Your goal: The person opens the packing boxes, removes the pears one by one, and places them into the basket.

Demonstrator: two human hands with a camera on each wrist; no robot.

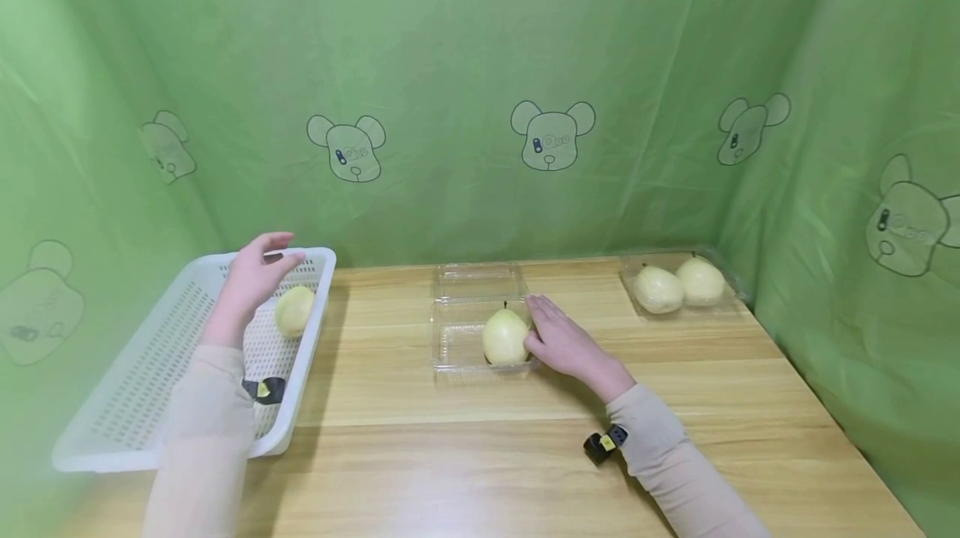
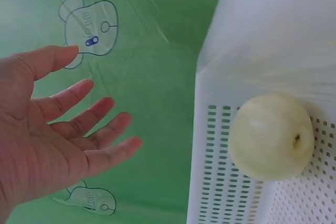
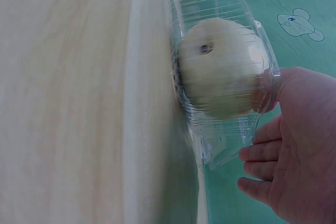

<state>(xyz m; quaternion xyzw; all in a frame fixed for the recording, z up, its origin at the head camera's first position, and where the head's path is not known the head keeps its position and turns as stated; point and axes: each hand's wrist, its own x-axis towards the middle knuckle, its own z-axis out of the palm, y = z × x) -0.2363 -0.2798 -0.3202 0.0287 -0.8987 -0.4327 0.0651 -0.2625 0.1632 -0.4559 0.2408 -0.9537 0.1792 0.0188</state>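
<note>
My left hand point(image 1: 255, 276) is over the far part of the white plastic basket point(image 1: 327, 271), fingers spread and loosely bent, holding nothing. In the left wrist view the left hand point(image 2: 68, 124) is apart from the pale yellow pear point(image 2: 270, 137) in the basket. At the table's middle stands a clear plastic box point(image 1: 457, 346) with its lid point(image 1: 476, 281) folded back. One pear point(image 1: 504, 338) sits in the box's right half, stem up. Against the box's right side rests my right hand point(image 1: 566, 342). In the right wrist view, its thumb touches the box's rim and its fingers are extended.
Toward the back right corner, a clear box point(image 1: 633, 271) holds two pears point(image 1: 678, 284). A green curtain point(image 1: 450, 188) printed with bear heads surrounds the wooden table point(image 1: 420, 471) at the back and sides. Black straps with cameras point(image 1: 606, 443) are on both wrists.
</note>
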